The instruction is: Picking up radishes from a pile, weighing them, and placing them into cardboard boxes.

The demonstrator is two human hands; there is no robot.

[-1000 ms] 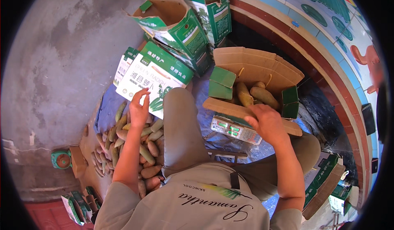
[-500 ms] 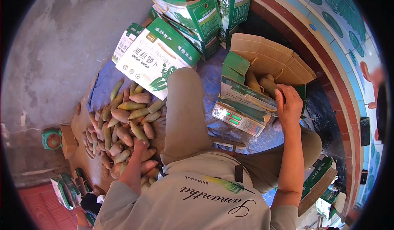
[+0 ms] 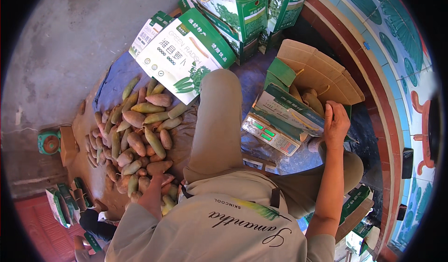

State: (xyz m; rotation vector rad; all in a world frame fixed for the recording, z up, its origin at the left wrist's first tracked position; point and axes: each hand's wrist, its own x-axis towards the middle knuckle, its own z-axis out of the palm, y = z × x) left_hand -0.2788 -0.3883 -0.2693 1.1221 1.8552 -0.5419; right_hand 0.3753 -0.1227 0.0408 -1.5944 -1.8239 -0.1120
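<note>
My left hand (image 3: 159,168) reaches down into a heap of long green and brownish-pink radishes (image 3: 136,144) on the floor to my left. Its fingers blend in with the radishes, so what they hold cannot be made out. On the right, an open cardboard carton (image 3: 285,108) rests tilted on a digital scale (image 3: 271,133) with lit green displays. Several radishes (image 3: 311,101) lie inside it. My right hand (image 3: 337,124) grips the carton's near right edge, its fingers bent over the rim.
A white and green carton (image 3: 179,52) leans beyond my knee, with taller open cartons (image 3: 252,21) behind it. A blue tarp (image 3: 249,82) lies under the scale. At lower left another person's dark sleeve (image 3: 95,223) shows near more cartons (image 3: 63,206). A tiled ledge (image 3: 380,110) curves along the right.
My left hand has drawn back slightly toward me within the heap. My right hand stays at the carton's edge, and the carton's near side appears tipped a little more. The whole view has shifted.
</note>
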